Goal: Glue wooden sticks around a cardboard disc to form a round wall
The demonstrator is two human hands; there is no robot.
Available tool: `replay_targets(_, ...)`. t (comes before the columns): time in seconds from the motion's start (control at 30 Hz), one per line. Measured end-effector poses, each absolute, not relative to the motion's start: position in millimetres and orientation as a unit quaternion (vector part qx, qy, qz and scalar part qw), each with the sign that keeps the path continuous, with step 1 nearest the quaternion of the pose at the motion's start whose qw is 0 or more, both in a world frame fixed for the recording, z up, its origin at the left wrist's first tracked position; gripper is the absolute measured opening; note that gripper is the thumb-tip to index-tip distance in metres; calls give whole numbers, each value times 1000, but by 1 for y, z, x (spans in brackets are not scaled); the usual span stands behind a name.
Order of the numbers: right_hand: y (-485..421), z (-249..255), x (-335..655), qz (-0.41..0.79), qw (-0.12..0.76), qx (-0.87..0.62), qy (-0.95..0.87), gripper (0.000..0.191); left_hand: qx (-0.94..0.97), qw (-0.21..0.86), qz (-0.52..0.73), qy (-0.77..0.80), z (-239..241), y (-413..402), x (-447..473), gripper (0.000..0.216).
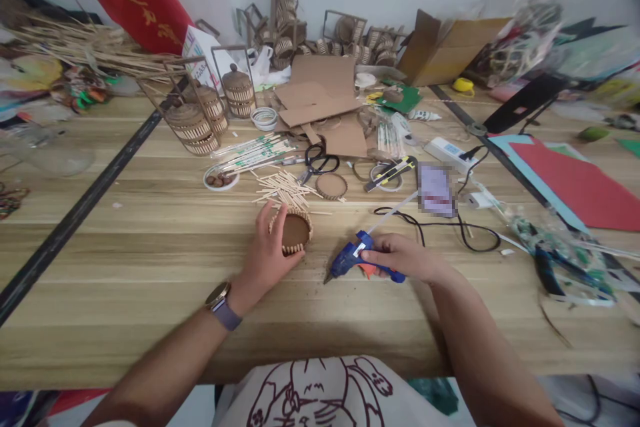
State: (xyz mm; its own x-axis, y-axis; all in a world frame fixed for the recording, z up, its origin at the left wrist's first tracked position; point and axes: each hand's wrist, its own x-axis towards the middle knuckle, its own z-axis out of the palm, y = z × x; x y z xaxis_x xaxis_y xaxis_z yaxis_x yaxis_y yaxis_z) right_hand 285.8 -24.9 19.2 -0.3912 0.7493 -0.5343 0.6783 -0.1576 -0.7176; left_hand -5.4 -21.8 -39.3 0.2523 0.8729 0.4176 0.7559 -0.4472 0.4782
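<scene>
My left hand point(270, 245) curves its thumb and fingers around a small round tray point(296, 232), which has a brown base and a rim of short upright wooden sticks. In my right hand point(395, 257) is a blue hot glue gun point(350, 255), its nozzle pointing down and left just above the table and a white glue stick point(390, 212) jutting from its back. Loose short sticks point(286, 188) lie in a pile just beyond the tray. Another brown disc point(331, 185) with a low rim rests behind them, beside black-handled scissors point(320, 161).
Lidded stick-walled baskets point(239, 90) with tall handles stand at the back left. Cardboard sheets point(320, 107) are stacked mid-table. A utility knife point(391, 173), a white dish point(221, 178) of brown balls, a black cable point(480, 237) and red paper point(575, 180) also lie around.
</scene>
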Motion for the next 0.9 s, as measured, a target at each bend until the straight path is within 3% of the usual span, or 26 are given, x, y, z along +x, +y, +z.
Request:
replay_targets(0.13, -22, 35, 275, 228, -7, -643, -731, 43, 787, 86, 323, 518, -39, -22, -5, 109)
replay_targets(0.23, -13, 45, 253, 91, -8, -633, -769, 23, 786, 90, 323, 519, -39, -21, -5, 110)
replay_targets(0.4, 18, 41, 207, 40, -66, -531, -843, 21, 789, 94, 339, 503, -42, -20, -7, 114)
replay_targets(0.9, 47, 14, 186, -7, -132, -511, -849, 28, 789, 112, 331, 506, -42, -20, -7, 114)
